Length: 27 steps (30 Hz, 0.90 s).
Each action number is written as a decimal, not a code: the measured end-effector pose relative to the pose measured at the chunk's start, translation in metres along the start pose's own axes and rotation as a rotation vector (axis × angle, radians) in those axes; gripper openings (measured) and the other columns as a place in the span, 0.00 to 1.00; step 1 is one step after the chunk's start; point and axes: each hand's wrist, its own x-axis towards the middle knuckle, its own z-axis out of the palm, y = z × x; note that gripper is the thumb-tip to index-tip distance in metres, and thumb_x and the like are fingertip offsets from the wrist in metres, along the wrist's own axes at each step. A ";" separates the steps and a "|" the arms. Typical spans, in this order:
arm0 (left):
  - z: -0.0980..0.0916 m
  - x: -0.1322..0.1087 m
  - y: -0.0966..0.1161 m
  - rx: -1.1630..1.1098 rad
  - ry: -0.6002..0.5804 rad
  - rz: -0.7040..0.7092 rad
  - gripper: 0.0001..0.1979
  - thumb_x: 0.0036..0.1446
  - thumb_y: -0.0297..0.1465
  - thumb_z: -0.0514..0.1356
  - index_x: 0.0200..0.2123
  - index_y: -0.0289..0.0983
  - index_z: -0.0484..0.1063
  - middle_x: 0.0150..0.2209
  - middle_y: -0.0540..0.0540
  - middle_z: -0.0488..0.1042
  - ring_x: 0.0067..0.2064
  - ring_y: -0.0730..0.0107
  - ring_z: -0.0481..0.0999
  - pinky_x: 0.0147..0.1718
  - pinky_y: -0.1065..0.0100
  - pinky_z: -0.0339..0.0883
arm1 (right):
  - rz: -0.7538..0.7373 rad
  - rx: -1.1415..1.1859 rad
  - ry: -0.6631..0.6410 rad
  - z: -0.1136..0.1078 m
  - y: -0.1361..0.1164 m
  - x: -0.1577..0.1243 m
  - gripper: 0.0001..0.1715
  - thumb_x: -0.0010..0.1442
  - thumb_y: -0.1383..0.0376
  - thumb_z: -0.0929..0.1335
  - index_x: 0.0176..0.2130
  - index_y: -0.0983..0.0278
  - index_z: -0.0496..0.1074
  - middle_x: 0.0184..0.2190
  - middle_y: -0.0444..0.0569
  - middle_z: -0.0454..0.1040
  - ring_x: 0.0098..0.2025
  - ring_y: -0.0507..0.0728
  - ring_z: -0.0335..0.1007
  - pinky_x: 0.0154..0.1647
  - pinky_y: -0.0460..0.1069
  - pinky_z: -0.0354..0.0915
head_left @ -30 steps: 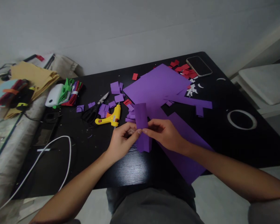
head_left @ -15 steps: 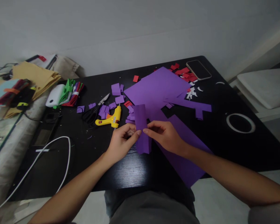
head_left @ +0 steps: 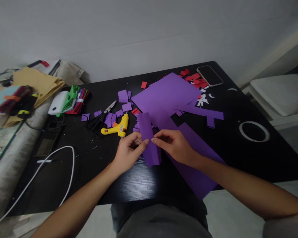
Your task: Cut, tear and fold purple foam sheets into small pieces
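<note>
Between my two hands is a folded strip of purple paper [head_left: 147, 127], held above the black table with its upper end leaning left. My left hand [head_left: 130, 148] pinches its left edge, thumb in front and fingers behind. On the opposite edge, my right hand [head_left: 172, 143] grips it between thumb and fingertips. A larger purple sheet [head_left: 198, 158] lies under my right forearm, and another purple sheet [head_left: 169, 92] is spread farther back. To the left of the strip rest a yellow glue gun [head_left: 118, 127] and scissors [head_left: 101, 119] with black handles.
Small purple paper pieces [head_left: 123, 96] lie around the scissors. Red scraps [head_left: 196, 78] and white slivers sit near a phone [head_left: 210, 76] at the back right. A white ring [head_left: 254, 131] is on the right; a white cable [head_left: 73, 165] loops across the left.
The purple paper strip has tilted, its upper end swinging left. Both hands keep their hold in nearly the same place.
</note>
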 end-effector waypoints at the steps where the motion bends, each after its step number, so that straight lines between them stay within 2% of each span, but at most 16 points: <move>1: -0.001 0.000 0.000 -0.005 -0.001 -0.005 0.12 0.62 0.37 0.66 0.31 0.36 0.72 0.21 0.56 0.65 0.22 0.79 0.60 0.22 0.75 0.58 | -0.004 0.000 0.014 0.000 0.000 0.000 0.11 0.58 0.56 0.76 0.35 0.62 0.80 0.31 0.46 0.81 0.34 0.54 0.75 0.39 0.50 0.71; 5: -0.003 0.000 -0.001 0.015 0.010 -0.019 0.13 0.63 0.38 0.65 0.31 0.36 0.72 0.22 0.55 0.65 0.23 0.78 0.61 0.23 0.75 0.58 | -0.008 -0.002 0.040 -0.001 -0.002 0.002 0.12 0.58 0.55 0.76 0.34 0.62 0.81 0.32 0.46 0.81 0.35 0.55 0.76 0.40 0.50 0.72; 10: -0.005 0.000 -0.002 0.029 0.024 -0.039 0.14 0.62 0.40 0.65 0.31 0.36 0.72 0.22 0.55 0.64 0.23 0.78 0.60 0.24 0.74 0.57 | -0.002 -0.007 0.010 -0.003 -0.004 0.002 0.13 0.58 0.55 0.76 0.34 0.62 0.80 0.31 0.46 0.81 0.35 0.55 0.76 0.41 0.51 0.72; 18: -0.004 0.001 -0.004 0.037 0.041 -0.044 0.14 0.61 0.40 0.66 0.30 0.36 0.72 0.21 0.55 0.63 0.23 0.78 0.59 0.23 0.75 0.56 | 0.006 -0.031 -0.016 -0.003 -0.002 0.004 0.12 0.59 0.57 0.74 0.34 0.63 0.79 0.30 0.46 0.80 0.32 0.53 0.74 0.36 0.50 0.71; 21: -0.006 0.003 -0.005 0.043 0.073 -0.053 0.14 0.59 0.40 0.67 0.29 0.36 0.72 0.21 0.55 0.62 0.23 0.77 0.58 0.23 0.74 0.55 | 0.045 0.010 -0.036 -0.004 -0.002 0.004 0.12 0.59 0.56 0.75 0.34 0.64 0.79 0.28 0.45 0.78 0.28 0.52 0.73 0.32 0.49 0.71; 27: -0.017 0.011 -0.008 0.040 0.181 -0.044 0.13 0.58 0.39 0.68 0.29 0.36 0.74 0.24 0.52 0.68 0.25 0.76 0.63 0.26 0.73 0.58 | 0.077 0.069 0.006 -0.007 0.001 0.008 0.11 0.60 0.59 0.74 0.31 0.64 0.75 0.25 0.43 0.75 0.27 0.51 0.73 0.31 0.48 0.72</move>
